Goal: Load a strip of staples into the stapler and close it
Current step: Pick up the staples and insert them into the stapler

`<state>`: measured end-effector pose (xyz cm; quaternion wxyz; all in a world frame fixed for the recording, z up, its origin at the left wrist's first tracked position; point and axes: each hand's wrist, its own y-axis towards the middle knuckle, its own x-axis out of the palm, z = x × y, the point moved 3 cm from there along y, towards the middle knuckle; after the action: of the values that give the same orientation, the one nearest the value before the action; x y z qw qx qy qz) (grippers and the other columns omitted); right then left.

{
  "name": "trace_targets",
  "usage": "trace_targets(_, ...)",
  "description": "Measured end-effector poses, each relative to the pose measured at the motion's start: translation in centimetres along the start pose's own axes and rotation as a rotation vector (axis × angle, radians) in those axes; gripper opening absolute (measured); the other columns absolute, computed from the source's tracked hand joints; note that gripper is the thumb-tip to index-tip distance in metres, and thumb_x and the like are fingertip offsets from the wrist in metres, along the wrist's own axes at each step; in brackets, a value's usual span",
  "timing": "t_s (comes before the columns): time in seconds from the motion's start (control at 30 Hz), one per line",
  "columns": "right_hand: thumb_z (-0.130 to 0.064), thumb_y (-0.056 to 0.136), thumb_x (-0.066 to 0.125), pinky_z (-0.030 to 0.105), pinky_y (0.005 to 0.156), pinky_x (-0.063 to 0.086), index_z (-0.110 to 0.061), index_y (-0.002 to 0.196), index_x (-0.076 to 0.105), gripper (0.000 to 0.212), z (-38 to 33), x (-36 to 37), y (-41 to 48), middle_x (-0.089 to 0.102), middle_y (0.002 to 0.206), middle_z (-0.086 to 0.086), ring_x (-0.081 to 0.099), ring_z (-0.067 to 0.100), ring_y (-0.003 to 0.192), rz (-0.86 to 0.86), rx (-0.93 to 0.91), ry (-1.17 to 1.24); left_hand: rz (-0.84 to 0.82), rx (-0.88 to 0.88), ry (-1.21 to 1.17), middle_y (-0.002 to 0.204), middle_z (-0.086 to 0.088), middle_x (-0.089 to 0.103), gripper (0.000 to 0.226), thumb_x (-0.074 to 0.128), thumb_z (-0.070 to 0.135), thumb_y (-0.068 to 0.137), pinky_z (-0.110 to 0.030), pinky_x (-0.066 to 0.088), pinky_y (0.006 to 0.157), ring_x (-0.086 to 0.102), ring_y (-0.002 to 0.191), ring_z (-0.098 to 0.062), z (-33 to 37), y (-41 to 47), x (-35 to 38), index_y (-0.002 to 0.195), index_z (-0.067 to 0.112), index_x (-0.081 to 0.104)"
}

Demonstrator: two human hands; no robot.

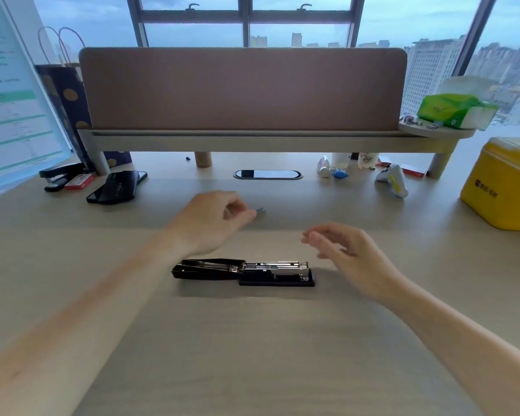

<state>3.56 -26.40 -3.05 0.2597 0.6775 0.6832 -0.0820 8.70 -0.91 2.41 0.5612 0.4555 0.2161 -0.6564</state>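
Note:
A black stapler [243, 272] lies swung fully open on the wooden desk [252, 340], its lid flat to the left and its bare metal staple channel to the right. Beyond it, my left hand [212, 222] pinches one end of a short silver strip of staples [261, 211] between thumb and forefinger, just above the desk. My right hand [347, 255] hovers to the right of the stapler with its fingers loosely spread and nothing in it.
A second black stapler [59, 175], a red staple box [79, 181] and a dark phone [114, 187] sit at the back left. A yellow tin [503, 183] stands at the right. A white game controller [394, 179] and small bottles lie under the raised shelf [252, 142].

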Motion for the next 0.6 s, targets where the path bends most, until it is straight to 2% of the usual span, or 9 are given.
trace_targets(0.1, -0.065, 0.086, 0.054, 0.052, 0.096, 0.059, -0.031, 0.098, 0.078, 0.044, -0.4, -0.6, 2.9, 0.082, 0.100, -0.014, 0.076, 0.019, 0.101, 0.019, 0.015, -0.051, -0.036, -0.026, 0.039, 0.113, 0.002, 0.071, 0.028, 0.067, 0.040, 0.097, -0.019, 0.047, 0.075, 0.065, 0.101, -0.018, 0.3, 3.8, 1.6, 0.110, 0.016, 0.072)
trace_targets(0.17, -0.052, 0.095, 0.059, 0.049, 0.097, 0.058, -0.028, 0.100, 0.079, 0.032, -0.2, -0.3, 4.6, 0.083, 0.098, -0.011, 0.075, 0.016, 0.098, 0.005, 0.023, -0.105, -0.073, -0.050, 0.101, 0.123, -0.004, 0.070, 0.033, 0.069, 0.038, 0.096, -0.034, 0.052, 0.091, 0.065, 0.110, -0.024, -0.1, 5.9, 3.1, 0.117, 0.013, 0.069)
trace_targets(0.23, -0.038, 0.101, 0.063, 0.042, 0.097, 0.058, -0.024, 0.104, 0.079, 0.022, 0.3, 0.2, 6.1, 0.082, 0.101, -0.008, 0.072, 0.011, 0.090, -0.009, 0.027, -0.162, -0.084, -0.072, 0.157, 0.127, -0.007, 0.069, 0.038, 0.070, 0.038, 0.094, -0.039, 0.051, 0.097, 0.064, 0.114, -0.029, -0.8, 7.5, 4.4, 0.122, 0.012, 0.067)
trace_targets(0.3, -0.034, 0.101, 0.065, 0.026, 0.090, 0.056, -0.021, 0.108, 0.079, 0.020, 0.8, 0.9, 7.0, 0.081, 0.104, -0.006, 0.069, 0.007, 0.087, -0.027, 0.018, -0.217, -0.077, -0.086, 0.183, 0.126, -0.008, 0.069, 0.039, 0.072, 0.037, 0.091, -0.040, 0.052, 0.098, 0.064, 0.113, -0.031, -1.5, 8.8, 5.3, 0.122, 0.014, 0.066)
trace_targets(0.37, -0.031, 0.100, 0.067, 0.007, 0.078, 0.047, -0.021, 0.109, 0.079, 0.018, 1.4, 1.5, 7.6, 0.080, 0.103, -0.007, 0.068, 0.002, 0.087, -0.038, 0.008, -0.255, -0.069, -0.097, 0.202, 0.124, -0.007, 0.070, 0.036, 0.073, 0.034, 0.088, -0.039, 0.052, 0.096, 0.064, 0.112, -0.031, -2.0, 9.6, 6.0, 0.119, 0.018, 0.065)
trace_targets(0.4, -0.030, 0.100, 0.068, 0.001, 0.074, 0.044, -0.021, 0.109, 0.080, 0.018, 1.7, 1.9, 7.7, 0.080, 0.100, -0.008, 0.067, -0.004, 0.085, -0.040, 0.005, -0.262, -0.065, -0.100, 0.206, 0.122, -0.006, 0.070, 0.034, 0.074, 0.031, 0.087, -0.038, 0.052, 0.094, 0.065, 0.112, -0.030, -2.3, 9.9, 6.3, 0.118, 0.019, 0.065)
trace_targets(0.5, -0.027, 0.096, 0.072, -0.001, 0.072, 0.043, -0.021, 0.107, 0.080, 0.015, 2.6, 2.5, 7.9, 0.075, 0.088, -0.015, 0.063, -0.016, 0.072, -0.042, 0.000, -0.247, -0.025, -0.086, 0.206, 0.112, -0.004, 0.074, 0.024, 0.072, 0.021, 0.089, -0.037, 0.052, 0.091, 0.066, 0.110, -0.029, -2.8, 10.6, 6.9, 0.112, 0.019, 0.068)
trace_targets(0.6, -0.025, 0.094, 0.076, 0.003, 0.073, 0.046, -0.020, 0.106, 0.080, 0.013, 3.1, 2.5, 7.8, 0.074, 0.086, -0.013, 0.062, -0.016, 0.072, -0.060, -0.005, -0.203, 0.015, -0.050, 0.210, 0.109, -0.006, 0.075, 0.016, 0.068, 0.013, 0.092, -0.039, 0.053, 0.091, 0.066, 0.107, -0.030, -2.6, 10.7, 7.0, 0.108, 0.015, 0.069)
